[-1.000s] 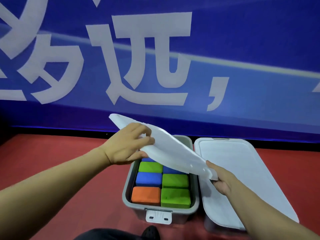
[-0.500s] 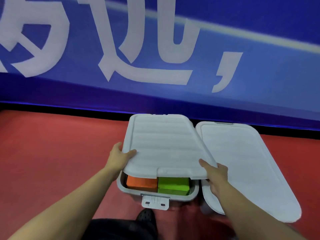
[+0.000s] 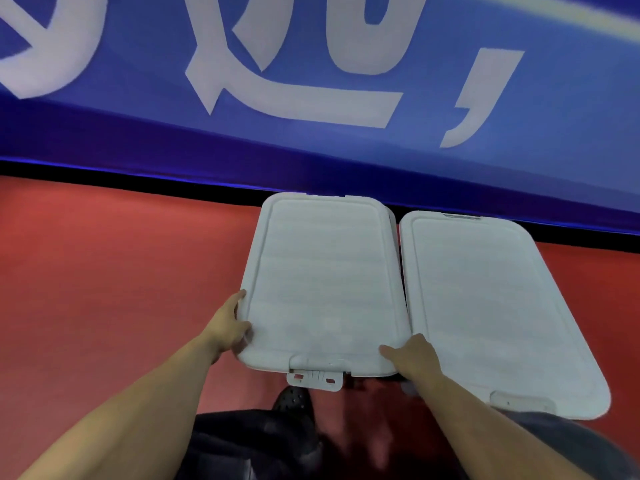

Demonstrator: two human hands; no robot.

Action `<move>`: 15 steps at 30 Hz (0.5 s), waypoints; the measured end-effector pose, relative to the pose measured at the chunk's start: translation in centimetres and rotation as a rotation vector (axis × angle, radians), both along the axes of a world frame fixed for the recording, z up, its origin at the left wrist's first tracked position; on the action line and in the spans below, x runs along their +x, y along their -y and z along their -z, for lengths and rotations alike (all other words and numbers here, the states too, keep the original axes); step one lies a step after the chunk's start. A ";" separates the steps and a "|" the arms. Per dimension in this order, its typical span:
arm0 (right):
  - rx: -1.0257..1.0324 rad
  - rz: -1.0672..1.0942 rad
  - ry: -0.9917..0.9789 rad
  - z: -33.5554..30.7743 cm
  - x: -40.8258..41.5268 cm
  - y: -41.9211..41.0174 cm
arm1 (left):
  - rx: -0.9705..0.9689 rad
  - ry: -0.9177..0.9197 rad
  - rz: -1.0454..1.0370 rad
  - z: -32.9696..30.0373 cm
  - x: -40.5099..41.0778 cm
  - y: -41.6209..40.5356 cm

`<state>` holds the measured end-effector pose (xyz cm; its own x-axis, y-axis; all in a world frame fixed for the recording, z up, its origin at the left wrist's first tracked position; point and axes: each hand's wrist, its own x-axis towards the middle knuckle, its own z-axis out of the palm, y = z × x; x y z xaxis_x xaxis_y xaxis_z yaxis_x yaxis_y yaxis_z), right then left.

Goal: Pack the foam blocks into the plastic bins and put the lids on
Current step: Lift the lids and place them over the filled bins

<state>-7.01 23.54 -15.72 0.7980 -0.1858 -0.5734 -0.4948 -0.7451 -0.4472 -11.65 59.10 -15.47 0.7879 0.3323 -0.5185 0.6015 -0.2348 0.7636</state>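
Left hand (image 3: 227,329) grips left lid (image 3: 323,285) at near-left edge, thumb on top, fingers curled under rim. Left lid lies over left bin, fully covering it; blocks hidden. Latch (image 3: 314,380) hangs below lid's near edge, unfastened. Right hand (image 3: 414,358) holds lid's near-right corner, thumb on top. Right lid (image 3: 485,306) covers neighbouring bin, just beside. Red floor (image 3: 104,271); blue banner (image 3: 311,64) behind.

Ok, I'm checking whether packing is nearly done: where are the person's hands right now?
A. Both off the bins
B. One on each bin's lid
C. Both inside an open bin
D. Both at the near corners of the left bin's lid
D: the left hand and right hand hold the near corners of the left lid; the right lid is untouched.
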 end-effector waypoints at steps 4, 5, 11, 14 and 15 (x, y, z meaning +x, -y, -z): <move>-0.055 -0.071 -0.013 0.2 0.1 -0.4 | 0.049 -0.041 -0.028 1.7 0.1 -0.4; -0.051 -0.079 -0.021 0.5 0.1 -0.5 | 0.067 -0.043 -0.044 2.0 0.2 -0.4; -0.024 -0.068 -0.060 1.3 0.8 -0.4 | 0.063 -0.086 -0.108 3.2 1.5 0.1; 0.025 -0.018 -0.070 1.7 1.0 -0.3 | 0.038 -0.096 -0.107 3.8 2.2 0.4; 0.035 0.002 -0.076 1.9 1.0 -0.3 | 0.062 -0.098 -0.099 3.9 2.3 0.6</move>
